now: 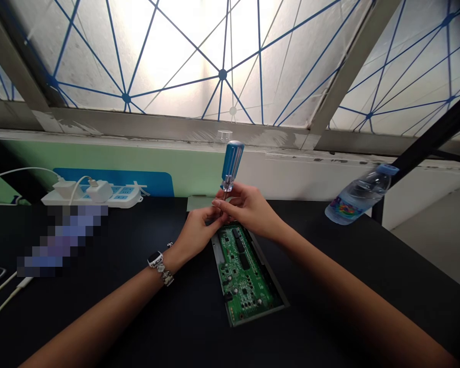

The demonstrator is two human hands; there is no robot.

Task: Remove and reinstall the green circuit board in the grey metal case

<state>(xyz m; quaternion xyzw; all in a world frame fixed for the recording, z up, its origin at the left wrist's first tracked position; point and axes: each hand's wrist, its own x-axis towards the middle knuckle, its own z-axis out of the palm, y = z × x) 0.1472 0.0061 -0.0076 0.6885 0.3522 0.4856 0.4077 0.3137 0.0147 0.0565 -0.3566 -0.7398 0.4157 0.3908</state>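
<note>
A screwdriver (232, 163) with a clear blue handle stands nearly upright, handle up, over the far end of a green circuit board (247, 278). The board lies in a shallow metal frame (259, 315) on the black table. My right hand (253, 209) is closed around the screwdriver's shaft just below the handle. Close against it, my left hand (201, 230) is closed in a pinch low by the shaft, at the board's far edge. What the left fingertips grip is hidden, and so is the screwdriver's tip.
A white power strip (128, 196) with plugged-in adapters lies at the back left, cables (7, 299) running down the left side. To the right, a water bottle (358, 197) leans against a black metal bar (417, 138). The wall and window rise behind the black table (138, 317).
</note>
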